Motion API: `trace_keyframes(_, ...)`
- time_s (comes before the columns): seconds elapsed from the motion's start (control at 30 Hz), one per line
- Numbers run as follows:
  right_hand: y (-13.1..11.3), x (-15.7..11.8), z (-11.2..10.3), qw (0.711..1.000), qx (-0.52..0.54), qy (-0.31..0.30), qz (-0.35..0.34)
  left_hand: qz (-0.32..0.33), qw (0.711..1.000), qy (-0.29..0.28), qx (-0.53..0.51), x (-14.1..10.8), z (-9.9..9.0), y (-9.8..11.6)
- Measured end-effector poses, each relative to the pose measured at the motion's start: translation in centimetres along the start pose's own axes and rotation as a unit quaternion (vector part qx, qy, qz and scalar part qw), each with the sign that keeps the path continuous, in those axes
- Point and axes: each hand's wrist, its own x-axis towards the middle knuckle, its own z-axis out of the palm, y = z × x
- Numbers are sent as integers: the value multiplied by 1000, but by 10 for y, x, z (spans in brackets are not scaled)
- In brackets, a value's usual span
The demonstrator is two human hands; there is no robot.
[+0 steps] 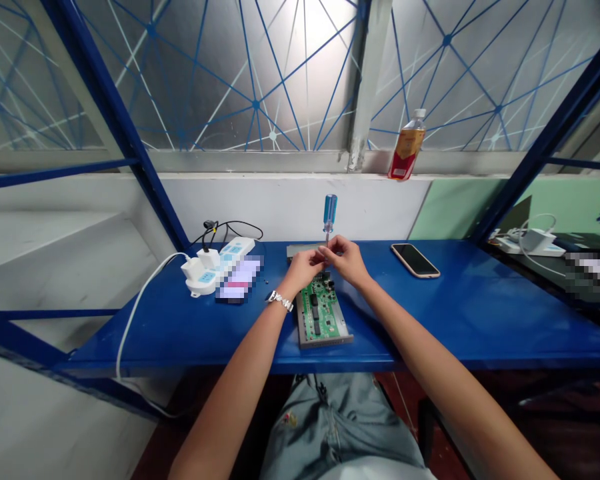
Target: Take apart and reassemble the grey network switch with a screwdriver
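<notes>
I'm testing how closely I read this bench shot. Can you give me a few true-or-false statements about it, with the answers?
1. The right hand pinches the blue-handled screwdriver, which stands upright. True.
2. The watch is on the right wrist. False: it is on the left wrist.
3. The phone lies on the blue table. True.
4. The bottle stands on the table. False: it stands on the window ledge.
5. The power strip lies left of the green circuit board. True.
</notes>
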Motion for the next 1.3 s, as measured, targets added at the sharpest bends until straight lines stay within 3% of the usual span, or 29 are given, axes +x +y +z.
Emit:
trace_keyframes(0.27,2,5,-10,997,27,-70,-6,-7,999,-44,-22,2,-3,2)
trace_keyframes(0.47,3,2,-5,998,20,-54,12,10,998,-70,-1,1,-2,1)
trace_keyframes(0.57,6,3,-3,1000,0,-31,6,18,998,-48,25,-1,1,4)
trace_keyframes(0.73,6,3,-2,1000,-18,-10,0,30,995,36,88,-4,3,10)
trace_keyframes(0.87,6,1,-1,1000,-18,7,9,16,995,55,80,-3,4,9)
trace_keyframes(1.3,4,2,-6,998,-14,-61,-21,12,1000,-16,14,1,-2,6)
